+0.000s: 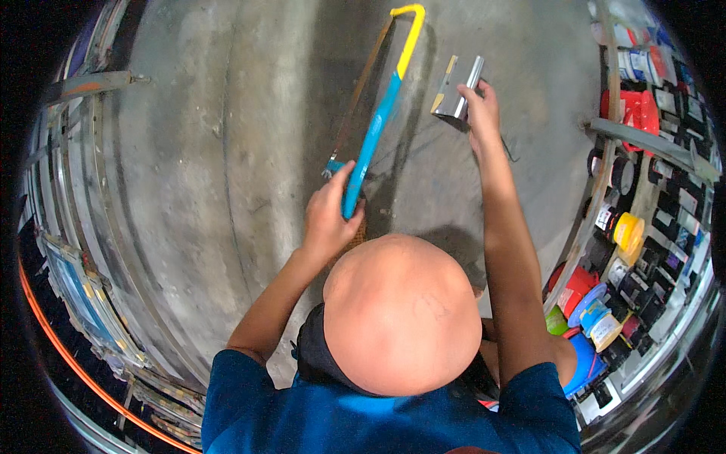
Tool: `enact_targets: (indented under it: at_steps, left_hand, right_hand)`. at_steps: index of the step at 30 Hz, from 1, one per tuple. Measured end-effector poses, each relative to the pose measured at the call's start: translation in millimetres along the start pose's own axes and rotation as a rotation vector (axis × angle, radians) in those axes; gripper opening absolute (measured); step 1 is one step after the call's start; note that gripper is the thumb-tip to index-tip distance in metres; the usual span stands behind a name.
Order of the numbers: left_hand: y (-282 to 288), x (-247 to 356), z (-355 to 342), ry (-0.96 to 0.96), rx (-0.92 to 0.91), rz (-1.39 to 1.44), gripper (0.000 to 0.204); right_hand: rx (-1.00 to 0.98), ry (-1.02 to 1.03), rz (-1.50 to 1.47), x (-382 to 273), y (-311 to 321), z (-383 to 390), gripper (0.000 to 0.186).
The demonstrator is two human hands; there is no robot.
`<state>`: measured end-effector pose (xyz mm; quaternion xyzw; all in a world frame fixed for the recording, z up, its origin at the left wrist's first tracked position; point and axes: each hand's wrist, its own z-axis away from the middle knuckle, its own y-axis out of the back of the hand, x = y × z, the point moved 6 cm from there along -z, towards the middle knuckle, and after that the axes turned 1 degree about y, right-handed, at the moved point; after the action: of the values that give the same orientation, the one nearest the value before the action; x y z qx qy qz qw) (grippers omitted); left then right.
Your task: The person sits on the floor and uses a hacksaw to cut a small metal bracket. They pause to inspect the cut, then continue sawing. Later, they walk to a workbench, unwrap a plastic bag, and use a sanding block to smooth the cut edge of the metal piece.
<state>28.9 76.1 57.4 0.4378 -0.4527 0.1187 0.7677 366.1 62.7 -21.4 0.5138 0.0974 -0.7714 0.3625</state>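
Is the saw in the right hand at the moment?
No, the left hand holds the blue-and-yellow saw, while the right hand has a silvery metal piece.

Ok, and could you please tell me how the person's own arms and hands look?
The sleeves are short and dark blue, and the forearms below them are bare. The left hand and right hand are without gloves; no watch or bracelet shows.
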Motion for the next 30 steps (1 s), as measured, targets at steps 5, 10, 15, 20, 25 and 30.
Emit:
enact_targets:
  at_steps: [5, 10, 15, 20, 25, 30]
  left_hand:
    - [22.7, 6.3, -12.0, 0.266, 0.162, 0.648, 0.044]
    - [-16.3, -2.0, -8.7, 0.329, 0.169, 0.909, 0.039]
    - [-46.7, 2.7, -16.0, 0.141, 0.207, 0.76, 0.036]
    - [-49.4, 11.1, -19.4, -0.087, 0.143, 0.581, 0.036]
    - [-44.3, 9.0, -22.1, -0.186, 0.14, 0.497, 0.039]
    - [-44.1, 2.5, -21.5, -0.158, 0.092, 0.424, 0.039]
  right_hand:
    - [0.044, 0.084, -0.052, -0.6, -11.6, 0.1, 0.064]
    - [0.118, 0.229, -0.043, 5.6, -25.9, 3.1, 0.062]
    - [0.128, 0.265, 0.004, 19.7, -31.5, -7.5, 0.057]
    - [0.166, 0.411, 0.084, 22.2, -33.1, -10.7, 0.057]
    - [0.063, 0.228, -0.266, 17.8, -42.7, 2.9, 0.054]
    - [0.134, 0.265, -0.177, 12.0, -48.3, 1.7, 0.043]
